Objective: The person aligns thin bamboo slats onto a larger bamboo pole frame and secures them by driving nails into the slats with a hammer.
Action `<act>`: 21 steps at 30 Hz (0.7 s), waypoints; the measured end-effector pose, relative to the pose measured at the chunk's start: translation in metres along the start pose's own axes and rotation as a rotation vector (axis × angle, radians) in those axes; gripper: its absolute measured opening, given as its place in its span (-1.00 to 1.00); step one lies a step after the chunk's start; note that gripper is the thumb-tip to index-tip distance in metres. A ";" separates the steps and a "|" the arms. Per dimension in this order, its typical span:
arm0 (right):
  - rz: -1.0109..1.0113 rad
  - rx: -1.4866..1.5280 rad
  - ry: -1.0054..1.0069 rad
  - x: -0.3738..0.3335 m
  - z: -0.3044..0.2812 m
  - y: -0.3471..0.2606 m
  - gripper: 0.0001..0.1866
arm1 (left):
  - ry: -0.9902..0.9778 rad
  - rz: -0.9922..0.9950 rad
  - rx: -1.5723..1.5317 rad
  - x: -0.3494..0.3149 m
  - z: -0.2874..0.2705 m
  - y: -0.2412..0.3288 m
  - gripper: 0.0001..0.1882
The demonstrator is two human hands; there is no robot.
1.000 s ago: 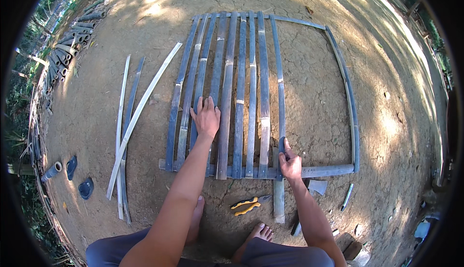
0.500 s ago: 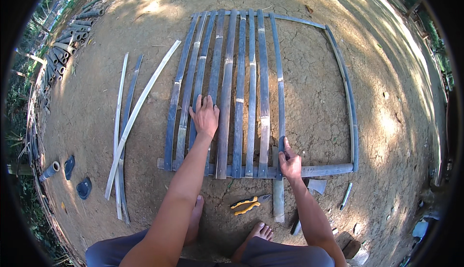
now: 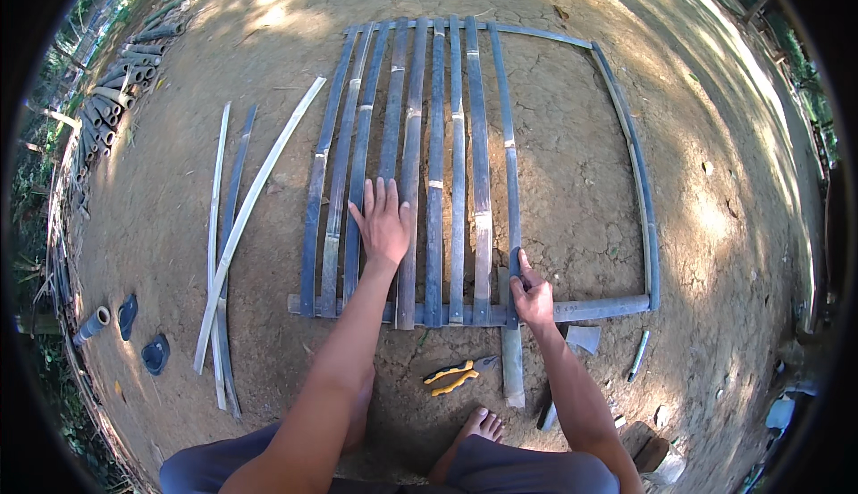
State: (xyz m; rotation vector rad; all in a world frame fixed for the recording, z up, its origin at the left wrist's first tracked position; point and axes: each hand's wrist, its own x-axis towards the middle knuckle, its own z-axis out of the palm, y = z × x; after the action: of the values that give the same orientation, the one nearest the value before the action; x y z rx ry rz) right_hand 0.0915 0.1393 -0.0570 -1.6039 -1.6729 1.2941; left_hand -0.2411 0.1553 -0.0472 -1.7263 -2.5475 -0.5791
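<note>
A flat bamboo frame lies on the ground, with several long dark bamboo slats (image 3: 434, 185) side by side across its left and middle part. My left hand (image 3: 385, 226) rests palm down on the slats, fingers stretched out. Close to the bottom rail (image 3: 603, 308), my right hand (image 3: 533, 299) is closed around the near end of the rightmost slat (image 3: 511, 168), its index finger along it. A short bamboo piece (image 3: 512, 373) sticks out toward me from beneath that joint. Under my right forearm lies a tool with a flat metal blade (image 3: 584, 338), partly hidden.
Three loose strips, including a pale one (image 3: 264, 203), lie to the left. Pliers with yellow handles (image 3: 452, 378) are near my feet. A marker pen (image 3: 638, 356) lies right. Dark sandals (image 3: 155, 354) and a bamboo tube (image 3: 93, 325) are at far left, below piled bamboo tubes (image 3: 112, 105).
My left hand has flattened, its fingers now straighter on the slats. The right hand keeps its grip on the slat. The whole view has shifted slightly.
</note>
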 end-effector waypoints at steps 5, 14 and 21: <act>-0.005 0.037 -0.044 0.006 -0.007 0.006 -0.34 | -0.034 0.051 -0.209 -0.082 -0.011 0.050 -0.46; 0.148 0.141 -0.171 0.002 -0.007 -0.017 -0.33 | -0.292 0.228 -0.463 -0.139 -0.029 0.103 -0.55; 0.140 0.138 -0.190 0.004 -0.005 -0.016 -0.32 | -0.370 0.302 -0.403 -0.136 -0.033 0.107 -0.48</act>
State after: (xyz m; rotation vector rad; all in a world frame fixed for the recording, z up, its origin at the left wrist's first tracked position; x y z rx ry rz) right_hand 0.0868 0.1469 -0.0423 -1.5815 -1.5618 1.6403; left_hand -0.0981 0.0583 -0.0137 -2.5101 -2.4230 -0.8707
